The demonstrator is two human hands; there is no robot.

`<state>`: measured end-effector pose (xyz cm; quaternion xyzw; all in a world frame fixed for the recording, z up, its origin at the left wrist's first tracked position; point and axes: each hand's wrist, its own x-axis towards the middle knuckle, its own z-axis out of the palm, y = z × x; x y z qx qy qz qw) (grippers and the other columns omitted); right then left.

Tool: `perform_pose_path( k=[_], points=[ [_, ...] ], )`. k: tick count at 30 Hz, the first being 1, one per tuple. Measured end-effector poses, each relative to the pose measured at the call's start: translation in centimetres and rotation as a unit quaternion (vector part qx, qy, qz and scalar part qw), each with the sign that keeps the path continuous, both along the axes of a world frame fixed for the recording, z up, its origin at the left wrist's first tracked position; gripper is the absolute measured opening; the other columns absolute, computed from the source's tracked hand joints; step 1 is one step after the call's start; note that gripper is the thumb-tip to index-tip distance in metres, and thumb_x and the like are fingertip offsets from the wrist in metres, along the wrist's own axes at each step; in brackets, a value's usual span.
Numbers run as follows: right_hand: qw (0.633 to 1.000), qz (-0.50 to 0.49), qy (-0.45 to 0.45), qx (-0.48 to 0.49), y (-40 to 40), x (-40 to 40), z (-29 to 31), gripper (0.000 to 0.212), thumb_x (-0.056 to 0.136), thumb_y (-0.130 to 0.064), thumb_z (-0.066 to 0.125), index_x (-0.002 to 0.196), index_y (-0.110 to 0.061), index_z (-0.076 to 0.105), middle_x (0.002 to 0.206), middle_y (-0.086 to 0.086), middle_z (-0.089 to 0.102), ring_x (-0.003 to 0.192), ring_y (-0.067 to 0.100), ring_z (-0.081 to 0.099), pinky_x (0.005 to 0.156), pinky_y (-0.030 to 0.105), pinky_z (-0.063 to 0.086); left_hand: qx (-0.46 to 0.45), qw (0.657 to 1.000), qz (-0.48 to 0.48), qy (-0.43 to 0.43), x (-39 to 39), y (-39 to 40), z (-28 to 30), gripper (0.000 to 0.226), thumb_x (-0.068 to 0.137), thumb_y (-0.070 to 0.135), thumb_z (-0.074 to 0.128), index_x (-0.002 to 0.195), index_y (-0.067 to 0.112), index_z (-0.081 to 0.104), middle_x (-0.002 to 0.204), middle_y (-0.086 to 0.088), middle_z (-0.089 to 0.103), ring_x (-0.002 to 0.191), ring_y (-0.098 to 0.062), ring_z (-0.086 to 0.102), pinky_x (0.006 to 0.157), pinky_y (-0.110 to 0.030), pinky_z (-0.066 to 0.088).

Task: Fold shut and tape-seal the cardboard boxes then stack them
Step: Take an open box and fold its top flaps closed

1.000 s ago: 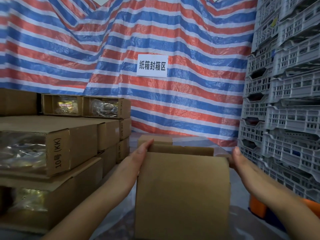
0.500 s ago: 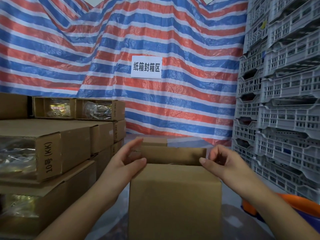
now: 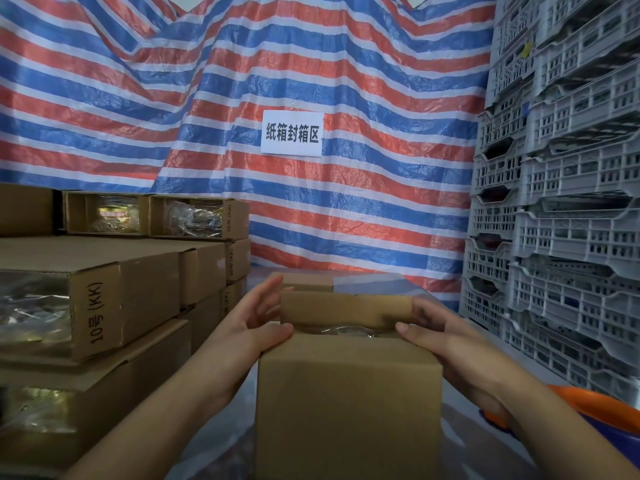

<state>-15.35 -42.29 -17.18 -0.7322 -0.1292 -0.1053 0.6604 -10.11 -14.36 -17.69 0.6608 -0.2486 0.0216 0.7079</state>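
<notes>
Stacked boxes (image 3: 104, 306) stand close at left. The left hand (image 3: 256, 327) grips the cardboard box (image 3: 346, 393) top-left edge, thumb on the near flap, fingers spread behind. The right hand (image 3: 446, 344) grips the right edge likewise. Crates (image 3: 554, 237) are near at right.

Stacked boxes (image 3: 104, 299) close left, crates (image 3: 561, 237) right, seemingly open lane between.

Two bare forearms are showing from the bottom edge of the view, each uncovered up to the frame's edge, with no sleeve cuff in sight. The bare left hand (image 3: 252, 325) and the bare right hand (image 3: 446, 336) are wearing nothing on fingers or wrists. The fingernails are showing short and unpainted.
</notes>
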Motion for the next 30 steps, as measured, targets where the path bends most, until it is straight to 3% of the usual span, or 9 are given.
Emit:
perform_pose_path(
  k=[4,9,12,16,20,22,25,28,30],
  points=[
    [1.0,-0.008,-0.016,-0.004,-0.1,-0.2,0.1,0.025,0.086,-0.016,0.068,0.11,-0.019,0.075,0.112,0.01,0.073,0.104,0.024,0.07,0.08,0.026,0.055,0.014,0.999,0.029,-0.038,-0.1,0.2,0.0,0.059,0.084,0.002,0.067,0.128,0.041,0.055,0.114,0.013,0.07,0.107,-0.007,0.066,0.085,-0.028,0.052],
    [0.999,-0.044,-0.024,-0.006,0.2,-0.1,0.1,0.029,0.072,-0.029,0.074,0.098,-0.02,0.081,0.108,0.005,0.076,0.105,0.021,0.07,0.086,0.028,0.051,0.06,0.993,0.067,-0.082,-0.4,0.3,0.1,0.037,0.088,0.012,0.066,0.116,0.037,0.066,0.102,0.003,0.072,0.104,-0.013,0.065,0.09,-0.033,0.051],
    [0.998,-0.057,-0.023,-0.021,0.3,0.1,0.1,0.031,0.066,-0.036,0.076,0.092,-0.02,0.082,0.108,0.0,0.076,0.107,0.018,0.07,0.092,0.032,0.051,0.061,0.993,0.065,-0.075,-0.4,0.2,0.0,0.026,0.087,0.014,0.068,0.104,0.033,0.073,0.098,-0.002,0.072,0.093,-0.015,0.067,0.076,-0.021,0.055],
    [0.996,-0.053,-0.024,-0.07,0.2,-0.2,0.3,0.031,0.068,-0.041,0.072,0.09,-0.022,0.083,0.112,-0.011,0.075,0.109,0.005,0.067,0.099,0.031,0.048,0.075,0.992,0.063,-0.073,-0.5,0.4,0.0,0.019,0.087,0.016,0.068,0.093,0.032,0.077,0.092,0.003,0.074,0.084,-0.008,0.068,0.064,-0.012,0.051],
    [0.996,-0.044,-0.022,-0.074,0.1,-0.3,0.5,0.029,0.068,-0.038,0.072,0.088,-0.02,0.083,0.11,-0.009,0.076,0.105,0.005,0.068,0.092,0.022,0.05,0.153,0.98,0.082,-0.095,-0.5,0.7,0.7,0.015,0.09,0.02,0.068,0.094,0.032,0.077,0.096,0.003,0.074,0.089,-0.01,0.069,0.077,-0.026,0.055],
    [0.996,-0.04,-0.025,-0.069,0.1,-0.4,0.5,0.027,0.068,-0.036,0.073,0.087,-0.02,0.083,0.106,-0.007,0.077,0.102,0.006,0.07,0.085,0.018,0.053,0.217,0.962,0.102,-0.129,-0.7,0.8,1.5,0.013,0.09,0.024,0.069,0.092,0.035,0.075,0.094,0.012,0.073,0.088,-0.003,0.067,0.081,-0.026,0.054],
    [0.996,-0.04,-0.027,-0.074,0.1,-0.5,0.4,0.027,0.068,-0.04,0.073,0.088,-0.023,0.083,0.105,-0.007,0.077,0.101,0.007,0.07,0.085,0.017,0.054,0.36,0.892,0.149,-0.23,-1.9,0.1,3.4,0.007,0.088,0.045,0.064,0.094,0.048,0.066,0.093,0.029,0.066,0.093,0.015,0.057,0.081,-0.017,0.048],
    [0.994,-0.04,-0.028,-0.094,-0.1,-0.2,0.4,0.028,0.07,-0.045,0.073,0.091,-0.028,0.082,0.105,-0.007,0.077,0.104,0.009,0.07,0.091,0.022,0.052,0.427,0.855,0.103,-0.276,-3.8,-2.1,5.0,0.047,0.082,0.072,0.042,0.121,0.05,0.057,0.109,0.038,0.054,0.101,0.017,0.05,0.081,-0.012,0.043],
    [0.994,-0.039,-0.025,-0.097,-0.3,-0.1,0.3,0.029,0.07,-0.046,0.074,0.092,-0.029,0.082,0.105,-0.005,0.077,0.103,0.01,0.071,0.089,0.022,0.052,0.479,0.829,0.062,-0.28,-4.7,-3.8,5.4,0.067,0.081,0.079,0.031,0.14,0.048,0.042,0.137,0.033,0.044,0.123,0.011,0.039,0.096,-0.019,0.04]
  ],
)
